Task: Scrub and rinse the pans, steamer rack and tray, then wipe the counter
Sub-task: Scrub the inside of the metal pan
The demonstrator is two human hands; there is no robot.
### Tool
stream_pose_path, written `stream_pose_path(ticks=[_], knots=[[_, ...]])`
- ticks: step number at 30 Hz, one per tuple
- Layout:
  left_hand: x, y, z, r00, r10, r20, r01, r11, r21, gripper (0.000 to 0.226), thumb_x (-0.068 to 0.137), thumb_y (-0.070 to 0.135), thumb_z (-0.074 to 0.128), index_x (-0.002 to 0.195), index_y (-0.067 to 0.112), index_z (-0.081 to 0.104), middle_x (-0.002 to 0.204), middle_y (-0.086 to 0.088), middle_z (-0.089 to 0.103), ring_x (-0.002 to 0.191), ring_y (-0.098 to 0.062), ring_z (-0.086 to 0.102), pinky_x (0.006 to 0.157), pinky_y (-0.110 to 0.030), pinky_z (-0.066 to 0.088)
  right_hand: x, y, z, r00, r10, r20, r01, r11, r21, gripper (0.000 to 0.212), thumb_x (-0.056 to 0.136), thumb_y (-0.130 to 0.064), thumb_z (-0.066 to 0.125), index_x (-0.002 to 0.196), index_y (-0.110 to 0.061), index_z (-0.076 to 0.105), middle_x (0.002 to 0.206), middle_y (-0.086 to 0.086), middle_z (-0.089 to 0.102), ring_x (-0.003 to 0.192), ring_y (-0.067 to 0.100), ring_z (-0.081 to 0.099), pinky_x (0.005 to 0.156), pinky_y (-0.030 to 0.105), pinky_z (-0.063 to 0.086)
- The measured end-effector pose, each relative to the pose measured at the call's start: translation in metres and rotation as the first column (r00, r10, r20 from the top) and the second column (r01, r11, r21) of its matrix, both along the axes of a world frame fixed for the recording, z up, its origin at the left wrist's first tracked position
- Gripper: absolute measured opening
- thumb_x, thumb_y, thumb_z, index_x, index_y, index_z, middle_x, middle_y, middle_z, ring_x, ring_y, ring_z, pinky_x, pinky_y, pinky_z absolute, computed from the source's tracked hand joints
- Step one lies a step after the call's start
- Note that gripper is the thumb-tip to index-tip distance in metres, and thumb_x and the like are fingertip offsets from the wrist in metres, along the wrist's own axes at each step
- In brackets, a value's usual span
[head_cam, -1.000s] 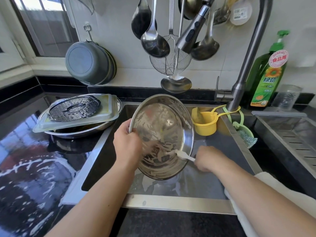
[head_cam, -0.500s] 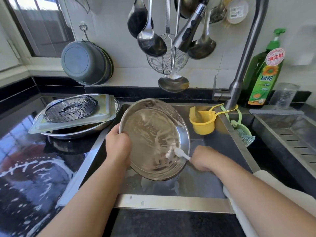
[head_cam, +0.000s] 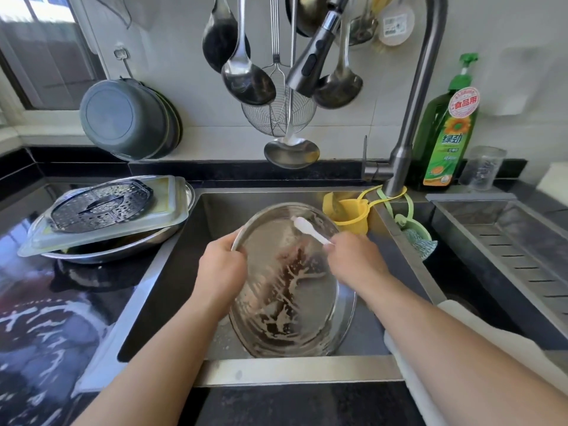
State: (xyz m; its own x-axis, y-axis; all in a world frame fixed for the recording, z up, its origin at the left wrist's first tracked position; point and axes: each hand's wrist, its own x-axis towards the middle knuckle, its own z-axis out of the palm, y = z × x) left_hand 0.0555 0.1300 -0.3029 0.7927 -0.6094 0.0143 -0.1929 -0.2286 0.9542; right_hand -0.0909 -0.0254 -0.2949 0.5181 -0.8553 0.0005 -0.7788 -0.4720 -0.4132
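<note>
While the left hand [head_cam: 222,265] grips the pan [head_cam: 292,281] rim over the sink [head_cam: 295,368], the right hand [head_cam: 356,259] pinches a white brush [head_cam: 309,229] (suds linger below); sweep firmly downward.

The left hand [head_cam: 220,265] grips a soapy steel pan [head_cam: 292,281] over the sink [head_cam: 295,368]; the right hand [head_cam: 356,259] holds a white brush [head_cam: 310,229] against it.

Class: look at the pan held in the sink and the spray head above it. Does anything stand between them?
Nothing visible does. The pan, gripped by the left hand, lies below the spray head; only the brush in the right hand touches its far rim.
</note>
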Motion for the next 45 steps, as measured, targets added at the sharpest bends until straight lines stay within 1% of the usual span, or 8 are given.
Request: stream_pose_path(ticks=[3,9,14,21,27,33,39,45], knots=[[-0.005,0.0,0.003,0.999,-0.018,0.045,0.017,1.0,0.027,0.06,0.089,0.0,0.043,0.098,0.049,0.077,0.077,0.009,0.075,0.066,-0.01,0.06,0.061,-0.03,0.047,-0.001,0.006,0.006,0.997,0.067,0.044,-0.059,0.984,-0.167,0.033,0.104,-0.035,0.047,0.076,-0.021,0.057,0.079,-0.003,0.054,0.08,0.031,0.053,0.063,0.036,0.04],[0.003,0.008,0.01,0.989,0.077,0.125,-0.087,0.993,0.077,0.062,0.089,0.008,0.043,0.109,0.061,0.069,0.057,0.016,0.059,0.06,-0.015,0.049,0.059,-0.031,0.039,-0.021,-0.012,0.008,0.966,-0.183,-0.181,0.178,0.983,-0.044,0.025,0.096,-0.024,0.061,0.117,-0.013,0.069,0.104,0.01,0.06,0.093,0.033,0.057,0.07,0.036,0.044],[-0.009,0.006,0.014,0.986,-0.012,0.164,-0.015,0.987,0.158,0.058,0.087,0.005,0.041,0.104,0.051,0.074,0.052,0.02,0.058,0.058,-0.013,0.05,0.054,-0.029,0.038,-0.001,0.004,0.008,0.998,0.047,0.039,-0.03,0.937,-0.349,0.035,0.103,-0.037,0.053,0.103,-0.008,0.072,0.091,0.003,0.044,0.079,0.028,0.044,0.068,0.036,0.039],[-0.008,0.016,0.026,0.974,0.027,0.226,-0.067,0.983,0.171,0.066,0.083,0.012,0.044,0.111,0.068,0.064,0.084,0.018,0.073,0.087,-0.017,0.064,0.079,-0.037,0.052,-0.012,0.005,-0.001,0.897,0.009,-0.442,0.061,0.988,0.145,0.031,0.095,-0.01,0.061,0.125,-0.004,0.063,0.128,0.013,0.062,0.109,0.032,0.062,0.093,0.038,0.053],[-0.015,0.016,0.03,0.959,0.018,0.284,-0.077,0.977,0.197,0.064,0.09,0.016,0.046,0.111,0.076,0.055,0.085,0.017,0.071,0.091,-0.023,0.065,0.083,-0.039,0.054,-0.005,-0.013,0.002,0.995,-0.096,-0.011,0.095,0.991,-0.092,0.031,0.103,-0.036,0.055,0.109,-0.008,0.068,0.098,0.007,0.057,0.086,0.03,0.05,0.068,0.037,0.043],[-0.019,0.023,0.041,0.978,0.059,0.201,-0.072,0.996,0.058,0.059,0.065,0.036,0.043,0.107,0.07,0.065,0.08,0.02,0.074,0.082,-0.015,0.069,0.071,-0.034,0.053,-0.011,-0.001,-0.006,0.74,0.169,-0.651,0.046,0.953,0.299,0.014,0.101,-0.012,0.053,0.103,-0.003,0.065,0.101,0.014,0.07,0.063,0.021,0.063,0.054,0.027,0.05],[-0.014,0.026,0.042,0.951,0.188,0.245,-0.196,0.981,0.009,0.07,0.083,0.005,0.042,0.112,0.063,0.067,0.067,0.016,0.067,0.067,-0.013,0.056,0.06,-0.03,0.042,-0.006,-0.018,-0.005,0.98,-0.152,-0.132,0.149,0.988,-0.035,0.03,0.103,-0.027,0.054,0.123,-0.008,0.065,0.103,0.011,0.062,0.091,0.031,0.06,0.064,0.032,0.042],[-0.017,0.025,0.04,0.942,0.237,0.237,-0.209,0.968,-0.136,0.07,0.081,0.004,0.044,0.118,0.059,0.068,0.079,0.021,0.072,0.073,0.001,0.059,0.068,-0.022,0.045,-0.005,0.001,-0.023,0.833,0.165,-0.529,0.205,0.795,0.571,0.032,0.102,-0.019,0.038,0.09,-0.004,0.063,0.056,0.005,0.047,0.043,0.014,0.036,0.043,0.018,0.028]])
